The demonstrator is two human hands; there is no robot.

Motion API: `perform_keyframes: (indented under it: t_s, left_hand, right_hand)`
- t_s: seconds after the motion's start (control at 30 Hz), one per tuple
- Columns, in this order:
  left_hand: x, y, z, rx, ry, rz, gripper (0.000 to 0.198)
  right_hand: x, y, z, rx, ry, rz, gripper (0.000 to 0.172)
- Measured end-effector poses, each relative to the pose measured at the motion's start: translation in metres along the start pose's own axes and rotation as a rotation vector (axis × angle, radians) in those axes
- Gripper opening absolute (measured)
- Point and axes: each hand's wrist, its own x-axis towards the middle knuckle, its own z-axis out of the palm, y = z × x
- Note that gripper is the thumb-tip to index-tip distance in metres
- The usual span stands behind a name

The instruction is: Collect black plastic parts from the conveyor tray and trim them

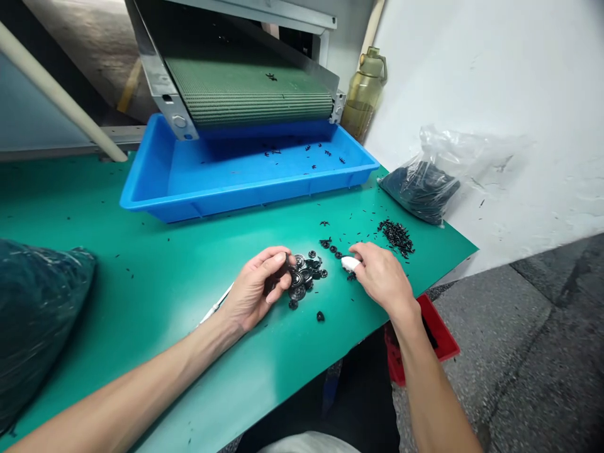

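Left hand [258, 287], what is held there?

Small black part [284, 269] is pinched by it. White piece [350, 263] is grasped by right hand [383, 278]. Black round parts [302, 277] are lying between them, by front edge of green counter [155, 302].

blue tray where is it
In the head view, the blue tray sits at the far edge of the green workbench, under the conveyor belt.

No text, labels, numbers or signs can be read anywhere.
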Motion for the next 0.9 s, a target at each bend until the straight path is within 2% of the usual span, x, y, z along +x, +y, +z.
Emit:
perform_keyframes:
  t_s: [0.13, 0.23, 0.37, 0.43, 0.5, 0.6, 0.67, 0.8, 0.9]
  left_hand:
    - [0.000, 0.004, 0.001, -0.102, 0.043, -0.036, 0.021]
    - [0.001, 0.004, -0.001, -0.143, 0.062, -0.053, 0.024]
    - [0.000, -0.002, -0.004, -0.078, -0.015, -0.034, 0.027]
    - [-0.003, -0.006, -0.001, 0.006, -0.067, -0.051, 0.026]
    - [-0.006, -0.009, 0.003, 0.079, -0.118, -0.068, 0.027]
    - [-0.009, -0.010, 0.006, 0.109, -0.159, -0.054, 0.028]
    - [-0.008, -0.009, 0.004, 0.079, -0.133, -0.037, 0.022]
    - [-0.001, -0.004, -0.005, -0.043, -0.045, -0.021, 0.010]
    - [0.003, -0.003, -0.008, -0.104, -0.074, -0.017, 0.008]
  right_hand:
    - [0.003, -0.011, 0.001, -0.131, -0.122, 0.017, 0.026]
    - [0.001, -0.017, 0.001, -0.117, -0.066, 0.037, 0.030]
    - [-0.004, -0.014, 0.008, 0.227, 0.103, 0.046, 0.037]
    - [-0.005, -0.016, 0.017, 0.429, 0.110, 0.048, 0.036]
    - [-0.006, -0.023, 0.026, 0.497, 0.127, 0.028, 0.032]
    - [-0.007, -0.037, 0.033, 0.384, 0.205, -0.057, 0.033]
    - [-0.010, -0.041, 0.031, 0.304, 0.238, -0.113, 0.037]
    - [-0.032, -0.035, 0.023, 0.232, 0.294, -0.137, 0.029]
    - [-0.055, -0.029, 0.033, 0.144, 0.271, -0.151, 0.024]
